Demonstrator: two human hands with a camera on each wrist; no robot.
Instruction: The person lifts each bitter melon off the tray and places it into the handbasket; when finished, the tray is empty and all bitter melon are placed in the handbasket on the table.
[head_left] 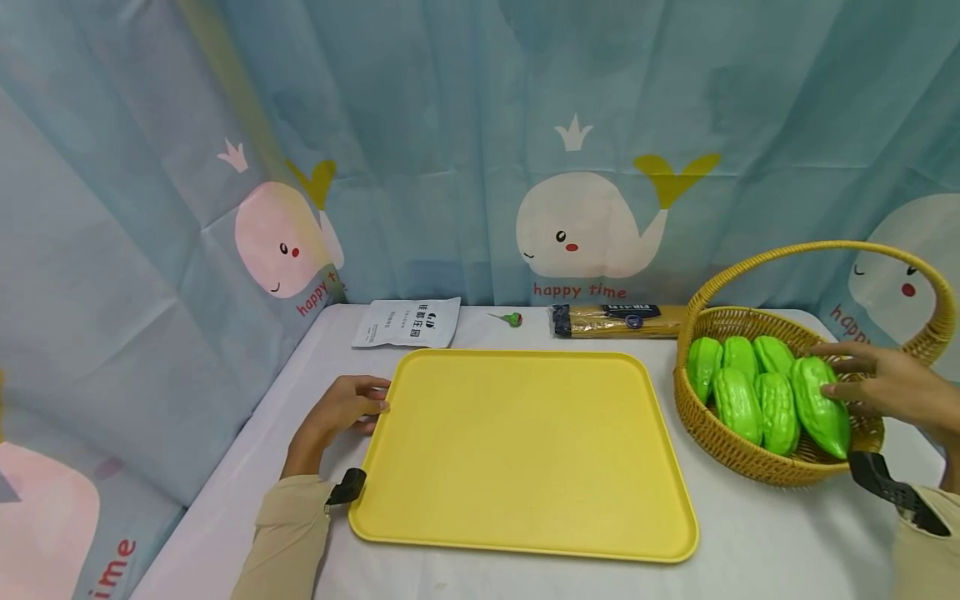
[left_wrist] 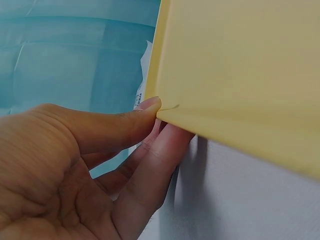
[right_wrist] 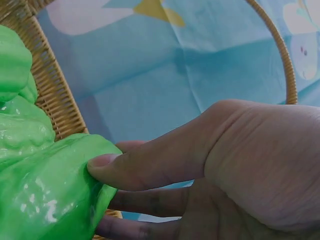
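Observation:
A yellow tray (head_left: 525, 454) lies at the middle of the table. My left hand (head_left: 351, 404) is at its left side; in the left wrist view the thumb (left_wrist: 145, 106) is on top of the rim and the fingers are underneath, pinching it. On the right, a wicker basket (head_left: 738, 454) with a tall handle holds several glossy green bitter melons (head_left: 738, 404). My right hand (head_left: 888, 383) reaches over the basket's right side and grips the rightmost bitter melon (head_left: 821, 407), thumb on its near face. The other fingers are partly hidden behind that melon (right_wrist: 45, 195).
Behind the tray lie a white printed pouch (head_left: 408, 323), a small green item with a pointed tip (head_left: 513, 319) and a pack of spaghetti (head_left: 622, 322) that reaches to the basket. A blue whale-print curtain (head_left: 450, 167) encloses the table's back and left.

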